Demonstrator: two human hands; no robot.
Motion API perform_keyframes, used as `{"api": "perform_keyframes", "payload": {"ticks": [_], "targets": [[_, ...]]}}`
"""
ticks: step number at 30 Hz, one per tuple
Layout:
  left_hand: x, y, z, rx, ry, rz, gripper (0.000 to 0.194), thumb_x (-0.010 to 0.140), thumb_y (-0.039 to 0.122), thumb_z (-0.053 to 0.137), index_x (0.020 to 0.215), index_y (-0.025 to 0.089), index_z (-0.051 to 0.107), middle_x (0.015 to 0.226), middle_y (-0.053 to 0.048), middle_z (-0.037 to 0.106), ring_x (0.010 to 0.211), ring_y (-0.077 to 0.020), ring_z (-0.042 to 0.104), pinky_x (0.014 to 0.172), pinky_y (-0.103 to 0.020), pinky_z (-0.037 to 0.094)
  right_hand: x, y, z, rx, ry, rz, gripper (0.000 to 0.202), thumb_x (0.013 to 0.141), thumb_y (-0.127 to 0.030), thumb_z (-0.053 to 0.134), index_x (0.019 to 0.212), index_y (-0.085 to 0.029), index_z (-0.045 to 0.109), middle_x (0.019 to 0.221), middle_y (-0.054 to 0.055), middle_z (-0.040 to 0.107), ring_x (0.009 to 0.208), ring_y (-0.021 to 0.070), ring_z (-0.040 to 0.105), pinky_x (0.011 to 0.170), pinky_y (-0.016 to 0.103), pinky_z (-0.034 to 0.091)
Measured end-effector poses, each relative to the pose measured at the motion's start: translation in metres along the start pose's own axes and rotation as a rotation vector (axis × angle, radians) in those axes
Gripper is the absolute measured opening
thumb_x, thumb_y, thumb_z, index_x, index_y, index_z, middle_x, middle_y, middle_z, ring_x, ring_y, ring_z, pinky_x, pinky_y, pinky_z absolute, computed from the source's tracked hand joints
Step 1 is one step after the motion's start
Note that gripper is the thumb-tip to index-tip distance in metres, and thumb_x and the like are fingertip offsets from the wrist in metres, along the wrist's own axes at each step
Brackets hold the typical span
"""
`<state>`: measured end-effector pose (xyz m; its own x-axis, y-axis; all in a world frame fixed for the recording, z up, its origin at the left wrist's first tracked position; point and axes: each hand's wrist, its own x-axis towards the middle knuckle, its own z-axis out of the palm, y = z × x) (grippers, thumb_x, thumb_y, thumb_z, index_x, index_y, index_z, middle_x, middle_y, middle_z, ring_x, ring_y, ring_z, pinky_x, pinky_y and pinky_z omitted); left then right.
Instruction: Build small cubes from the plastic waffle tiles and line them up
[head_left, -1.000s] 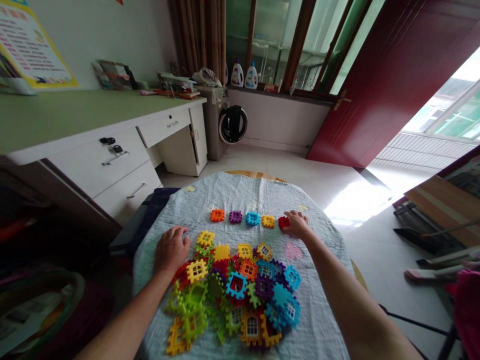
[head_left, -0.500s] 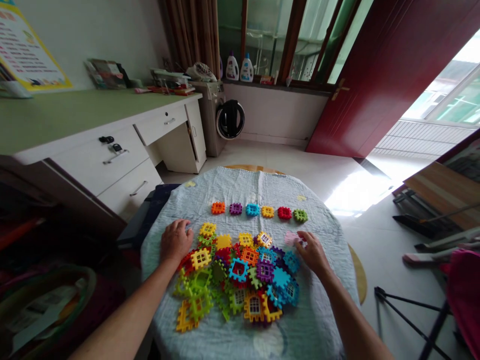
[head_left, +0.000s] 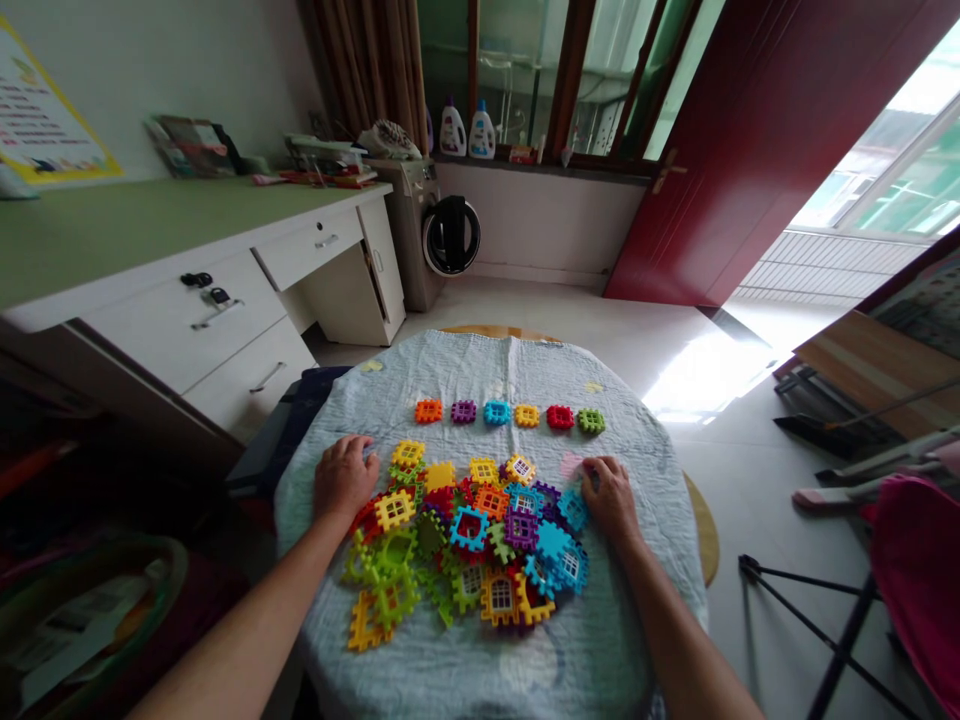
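On the cloth-covered round table (head_left: 480,368) lies a heap of toothed plastic pieces, with a yellow window piece (head_left: 394,509), a blue square frame (head_left: 469,528) and a purple piece (head_left: 520,530) among them. Behind it runs a row of small pieces, from an orange one (head_left: 428,411) to a green one (head_left: 591,420). My left hand (head_left: 345,480) rests on the cloth at the heap's left side, fingers loosely bent, holding nothing. My right hand (head_left: 611,496) rests at the right side beside a blue piece (head_left: 573,509), fingers bent downward with nothing visible in them.
A green-topped desk (head_left: 150,225) with white drawers stands at the left. Behind the table are a washing machine (head_left: 416,230) with its door ajar and a red door (head_left: 720,180). A black folding frame (head_left: 806,580) stands on the floor at the right.
The whole view has shifted a little. My right hand's fingers have drawn closer together and bent down toward the cloth. My left hand stays beside the heap, and the pieces look unchanged.
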<state>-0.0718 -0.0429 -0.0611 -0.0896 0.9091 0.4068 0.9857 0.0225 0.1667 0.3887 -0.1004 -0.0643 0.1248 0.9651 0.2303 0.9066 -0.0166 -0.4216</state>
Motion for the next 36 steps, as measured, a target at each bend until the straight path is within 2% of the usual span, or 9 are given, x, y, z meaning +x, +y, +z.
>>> {"api": "perform_keyframes", "payload": {"ticks": [8,12,16,19,21,24,28,32,36], "targets": [[0.0,-0.003,0.004,0.001,0.004,-0.002,0.029,0.084,0.028,0.046,0.104,0.016,0.064,0.111,-0.011,0.065,0.103,-0.0279,0.057,0.09,-0.039,0.045,-0.001,0.003,0.006,0.015,0.073,-0.058,0.024,0.088,-0.025,0.047,0.101,-0.019,0.066,0.104,0.01,0.063,0.098,0.0234,0.054,0.093,0.038,0.043],[0.0,-0.002,0.002,0.008,0.005,-0.005,0.029,0.084,0.027,0.047,0.104,0.017,0.064,0.111,-0.012,0.065,0.103,-0.028,0.058,0.09,-0.038,0.045,0.001,0.0,-0.002,0.066,-0.01,-0.002,0.03,0.086,-0.035,0.051,0.106,-0.019,0.067,0.109,0.011,0.063,0.104,0.0263,0.055,0.096,0.042,0.043],[0.001,-0.002,0.002,0.002,0.002,-0.004,0.029,0.083,0.027,0.047,0.103,0.016,0.065,0.111,-0.012,0.065,0.102,-0.0281,0.058,0.091,-0.039,0.045,-0.02,-0.02,-0.021,0.199,-0.167,-0.009,0.063,0.082,-0.054,0.057,0.137,-0.024,0.051,0.132,0.011,0.056,0.123,0.0299,0.051,0.102,0.046,0.04],[0.001,-0.002,0.003,-0.001,0.003,-0.003,0.028,0.083,0.026,0.048,0.103,0.017,0.064,0.11,-0.011,0.065,0.102,-0.0279,0.058,0.091,-0.039,0.045,-0.057,-0.047,-0.033,0.188,-0.249,-0.219,0.099,0.066,-0.066,0.07,0.15,-0.029,0.034,0.15,0.012,0.04,0.139,0.0373,0.033,0.112,0.055,0.027],[0.0,-0.002,0.004,0.0,0.007,-0.005,0.027,0.083,0.026,0.048,0.103,0.017,0.064,0.11,-0.011,0.065,0.102,-0.0276,0.058,0.091,-0.039,0.044,-0.082,-0.066,-0.036,0.152,-0.309,-0.337,0.111,0.058,-0.068,0.076,0.152,-0.032,0.03,0.154,0.011,0.036,0.141,0.0398,0.028,0.114,0.058,0.021],[-0.001,0.0,0.003,0.0,0.006,-0.012,0.027,0.083,0.026,0.048,0.104,0.017,0.064,0.111,-0.01,0.065,0.102,-0.0273,0.058,0.091,-0.038,0.044,-0.106,-0.086,-0.032,0.093,-0.363,-0.403,0.121,0.049,-0.062,0.084,0.153,-0.036,0.027,0.156,0.009,0.033,0.142,0.0423,0.025,0.116,0.061,0.015],[-0.001,0.002,0.0,-0.002,-0.008,-0.032,0.027,0.083,0.025,0.049,0.104,0.017,0.064,0.111,-0.01,0.065,0.102,-0.0274,0.058,0.09,-0.038,0.044,-0.109,-0.094,-0.021,0.053,-0.325,-0.382,0.11,0.054,-0.053,0.085,0.15,-0.039,0.034,0.156,0.007,0.034,0.142,0.0418,0.026,0.116,0.061,0.017],[-0.001,0.003,-0.001,-0.003,-0.017,-0.05,0.027,0.083,0.025,0.05,0.104,0.017,0.064,0.112,-0.01,0.065,0.103,-0.0286,0.057,0.09,-0.038,0.044,-0.099,-0.092,-0.013,0.079,-0.256,-0.372,0.094,0.059,-0.049,0.083,0.144,-0.034,0.046,0.151,0.009,0.041,0.137,0.039,0.035,0.112,0.058,0.028],[0.0,0.003,-0.001,-0.021,-0.019,-0.05,0.028,0.083,0.025,0.049,0.104,0.017,0.064,0.112,-0.011,0.065,0.103,-0.0284,0.057,0.09,-0.039,0.044,-0.087,-0.088,-0.008,0.151,-0.173,-0.349,0.068,0.074,-0.04,0.074,0.137,-0.028,0.053,0.141,0.01,0.052,0.128,0.032,0.047,0.107,0.05,0.039]]}}
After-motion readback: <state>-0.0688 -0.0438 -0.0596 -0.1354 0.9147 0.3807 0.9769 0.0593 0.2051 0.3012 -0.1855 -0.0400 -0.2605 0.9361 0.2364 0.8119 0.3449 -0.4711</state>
